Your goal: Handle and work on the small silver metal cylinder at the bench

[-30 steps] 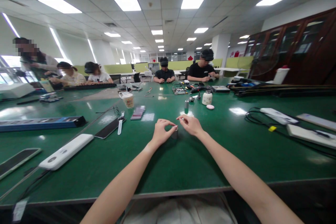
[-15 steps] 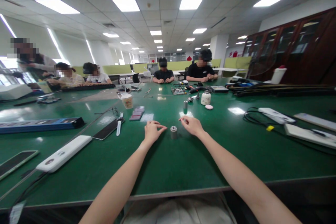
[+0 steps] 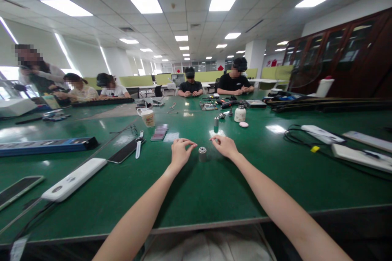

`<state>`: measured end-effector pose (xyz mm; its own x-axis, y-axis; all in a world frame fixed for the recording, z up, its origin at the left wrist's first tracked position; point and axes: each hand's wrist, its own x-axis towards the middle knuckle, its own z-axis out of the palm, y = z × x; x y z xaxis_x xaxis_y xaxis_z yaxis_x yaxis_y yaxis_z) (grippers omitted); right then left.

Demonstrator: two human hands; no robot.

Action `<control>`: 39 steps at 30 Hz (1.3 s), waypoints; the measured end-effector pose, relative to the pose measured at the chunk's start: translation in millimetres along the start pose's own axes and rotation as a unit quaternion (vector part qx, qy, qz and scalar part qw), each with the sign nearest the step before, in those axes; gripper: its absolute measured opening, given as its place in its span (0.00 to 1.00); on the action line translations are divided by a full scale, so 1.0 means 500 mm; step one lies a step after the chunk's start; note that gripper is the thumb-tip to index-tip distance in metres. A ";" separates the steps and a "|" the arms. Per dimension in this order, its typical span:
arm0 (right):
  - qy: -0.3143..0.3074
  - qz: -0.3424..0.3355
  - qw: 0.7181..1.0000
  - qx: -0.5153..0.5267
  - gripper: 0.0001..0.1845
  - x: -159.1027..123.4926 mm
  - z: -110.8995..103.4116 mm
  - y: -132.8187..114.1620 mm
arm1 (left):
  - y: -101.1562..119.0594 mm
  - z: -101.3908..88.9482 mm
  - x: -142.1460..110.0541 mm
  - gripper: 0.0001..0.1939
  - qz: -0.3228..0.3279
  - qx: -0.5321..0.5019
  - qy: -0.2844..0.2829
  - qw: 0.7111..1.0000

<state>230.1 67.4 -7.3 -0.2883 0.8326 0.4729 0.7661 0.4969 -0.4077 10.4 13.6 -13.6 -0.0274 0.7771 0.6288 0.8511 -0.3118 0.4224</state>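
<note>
A small metal cylinder (image 3: 202, 154) with a ringed, holed top stands upright on the green table, between my two hands. To its left is my left hand (image 3: 181, 154), thumb and fingertips pinched together close to the cylinder's upper edge but apart from it. On the other side, my right hand (image 3: 226, 147) hovers with thumb and forefinger pressed together. Whatever either pinch holds is too small to make out. Beyond the right hand stands a second, slimmer metal cylinder (image 3: 216, 122).
A white jar (image 3: 240, 114) and pink lid (image 3: 243, 124) sit farther back, with a paper cup (image 3: 148, 118) to the left. A watch (image 3: 139, 145), phone (image 3: 123, 151) and white power strip (image 3: 75, 179) lie left; cables (image 3: 295, 135) lie right. Several people sit around the table.
My left hand has shifted slightly right and up, and its thumb and fingertips have come closer together. My right hand and the cylinder have hardly moved.
</note>
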 end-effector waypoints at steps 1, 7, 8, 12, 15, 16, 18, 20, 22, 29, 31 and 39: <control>0.000 -0.001 1.000 0.000 0.13 0.000 0.001 0.000 | 0.013 -0.002 0.000 0.09 0.014 -0.018 0.004 1.000; -0.001 -0.002 1.000 0.002 0.13 0.000 0.002 0.001 | 0.057 -0.008 -0.005 0.08 0.042 -0.048 -0.028 0.998; -0.001 0.000 1.000 0.002 0.13 0.000 0.001 0.001 | 0.057 -0.009 -0.006 0.08 0.045 -0.050 -0.029 0.997; 0.002 0.004 1.000 -0.004 0.13 -0.001 -0.002 -0.004 | 0.056 -0.011 -0.008 0.08 0.055 -0.063 -0.022 0.996; 0.001 0.004 1.000 -0.007 0.13 -0.002 -0.004 -0.009 | 0.060 -0.010 -0.009 0.09 0.054 -0.067 -0.029 0.996; 0.001 0.004 1.000 -0.007 0.13 -0.002 -0.005 -0.010 | 0.062 -0.010 -0.010 0.08 0.055 -0.068 -0.032 0.996; 0.002 0.003 1.000 -0.007 0.13 -0.003 -0.005 -0.011 | 0.063 -0.009 -0.012 0.08 0.061 -0.069 -0.036 0.995; 0.005 -0.001 1.000 -0.001 0.13 -0.002 -0.004 -0.012 | 0.062 -0.008 -0.012 0.08 0.069 -0.069 -0.037 0.995; 0.008 -0.007 1.000 0.010 0.13 -0.002 -0.004 -0.014 | 0.058 -0.007 -0.010 0.09 0.072 -0.069 -0.040 0.994; 0.014 -0.056 0.994 0.090 0.16 -0.004 -0.003 -0.029 | 0.043 0.001 -0.011 0.17 0.079 -0.090 -0.086 0.989; 0.001 -0.073 0.990 0.124 0.17 -0.004 0.001 -0.034 | 0.038 0.005 -0.015 0.21 0.079 -0.081 -0.108 0.988; -0.024 -0.105 0.984 0.141 0.16 -0.007 0.021 -0.047 | 0.028 0.016 -0.021 0.23 0.088 -0.042 -0.133 0.986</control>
<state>207.1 55.3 -7.7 -0.4550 0.7122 0.5345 0.4999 0.7010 -0.5086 26.4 5.3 -19.6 0.2650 0.8197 0.5079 0.7834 -0.4901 0.3822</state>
